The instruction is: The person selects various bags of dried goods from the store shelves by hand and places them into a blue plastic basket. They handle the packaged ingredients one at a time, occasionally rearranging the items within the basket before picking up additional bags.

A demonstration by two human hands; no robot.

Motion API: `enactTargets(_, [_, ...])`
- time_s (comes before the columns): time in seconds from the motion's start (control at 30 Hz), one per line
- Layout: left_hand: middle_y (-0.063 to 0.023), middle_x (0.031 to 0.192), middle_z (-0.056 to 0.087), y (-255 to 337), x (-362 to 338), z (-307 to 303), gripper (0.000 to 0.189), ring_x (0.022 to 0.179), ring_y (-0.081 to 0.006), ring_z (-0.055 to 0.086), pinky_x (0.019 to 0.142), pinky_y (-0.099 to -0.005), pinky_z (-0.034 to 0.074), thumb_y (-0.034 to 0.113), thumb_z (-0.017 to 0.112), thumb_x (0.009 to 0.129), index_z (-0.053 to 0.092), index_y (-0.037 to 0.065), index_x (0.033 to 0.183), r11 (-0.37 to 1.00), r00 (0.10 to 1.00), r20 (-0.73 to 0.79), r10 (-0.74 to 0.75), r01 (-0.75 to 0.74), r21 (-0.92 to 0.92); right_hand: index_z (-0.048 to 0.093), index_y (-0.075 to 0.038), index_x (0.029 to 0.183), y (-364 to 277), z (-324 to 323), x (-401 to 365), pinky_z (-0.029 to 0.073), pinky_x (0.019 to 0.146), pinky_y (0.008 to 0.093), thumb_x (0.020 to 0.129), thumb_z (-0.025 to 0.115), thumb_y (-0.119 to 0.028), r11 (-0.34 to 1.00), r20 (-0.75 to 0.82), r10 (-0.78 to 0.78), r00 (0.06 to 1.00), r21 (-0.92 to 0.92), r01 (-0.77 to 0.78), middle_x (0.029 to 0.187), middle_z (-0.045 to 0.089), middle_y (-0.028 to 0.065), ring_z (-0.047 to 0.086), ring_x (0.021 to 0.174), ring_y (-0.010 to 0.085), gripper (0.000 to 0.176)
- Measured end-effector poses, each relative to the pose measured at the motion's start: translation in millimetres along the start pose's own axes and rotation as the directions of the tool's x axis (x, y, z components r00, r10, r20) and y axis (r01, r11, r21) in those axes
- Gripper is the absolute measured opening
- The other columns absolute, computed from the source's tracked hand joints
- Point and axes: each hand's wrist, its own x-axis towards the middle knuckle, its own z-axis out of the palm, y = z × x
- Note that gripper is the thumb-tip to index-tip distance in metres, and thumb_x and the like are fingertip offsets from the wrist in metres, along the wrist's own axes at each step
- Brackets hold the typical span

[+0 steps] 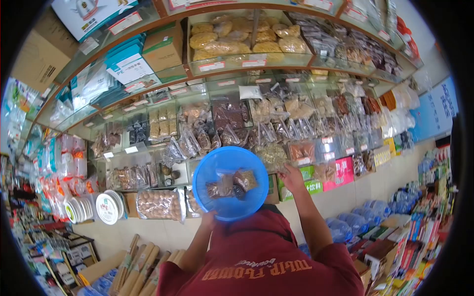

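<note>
My left hand (210,217) grips the near left rim of a round blue basket (230,209), its fingers mostly hidden by the rim. Several small clear bags (245,180) of dry goods lie in the basket, some brown and one dark. Out to the right, my right hand (290,175) reaches to the front of the shelf, by a clear bag of pale dried goods (271,157) and a tray of reddish goods (302,150). Its fingers are too small to tell whether they hold anything.
Shelves (237,69) packed with bagged dry goods rise ahead. A large bag of round brown items (159,204) and stacked white plates (109,207) are at the left. Cardboard rolls (140,266) stand lower left; large water bottles (353,222) line the right floor.
</note>
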Motion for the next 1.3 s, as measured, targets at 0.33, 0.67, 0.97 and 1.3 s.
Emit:
enactTargets(0.33, [-0.0166,0.105,0.053,-62.0,-51.2,21.6,0.049,0.095,-0.0328,0.057,0.084,-0.0461,0.051,-0.011,0.044,0.068,0.041,-0.002,0.116,0.954,0.932,-0.347,0.109,-0.197,-0.228,0.039,0.004,0.119,-81.6,114.9,198.7,0.055,0.067,0.0371,0.081,0.06,-0.003,0.978,0.193,-0.065,0.979,-0.183,0.101,0.113,0.051,0.016,0.06,0.09,0.0329,0.044])
enactTargets(0.67, [-0.0226,0.129,0.038,-60.7,-131.8,120.5,0.056,0.12,-0.0372,0.041,0.097,-0.057,0.038,-0.006,0.038,0.082,0.024,0.003,0.136,0.96,0.901,-0.425,0.08,-0.185,-0.21,0.041,0.004,0.121,-90.5,134.0,261.2,0.052,0.08,0.039,0.085,0.056,-0.008,0.835,0.06,-0.049,0.997,-0.546,0.074,0.115,0.048,0.0197,0.059,0.095,0.0317,0.042])
enactTargets(0.97, [-0.0235,0.109,0.05,-117.9,-115.7,84.4,0.046,0.106,-0.0404,0.052,0.093,-0.0546,0.045,-0.01,0.039,0.071,0.037,-0.009,0.117,0.858,0.865,-0.482,0.143,-0.351,-0.376,0.058,-0.004,0.095,26.0,-30.7,92.6,0.047,0.054,0.0249,0.088,0.054,-0.014,0.688,0.322,-0.127,0.938,-0.652,0.318,0.081,0.062,0.0055,0.058,0.068,0.0114,0.013])
enactTargets(1.3, [-0.0203,0.102,0.051,-154.6,-53.0,25.0,0.04,0.093,-0.0359,0.057,0.084,-0.0503,0.051,-0.009,0.041,0.071,0.041,-0.006,0.111,0.848,0.898,-0.374,0.23,-0.374,-0.375,0.058,-0.002,0.101,39.9,-88.3,23.5,0.05,0.061,0.0288,0.087,0.056,-0.019,0.214,0.253,0.59,0.767,-0.965,0.154,0.087,0.065,0.0101,0.062,0.071,0.0165,0.022])
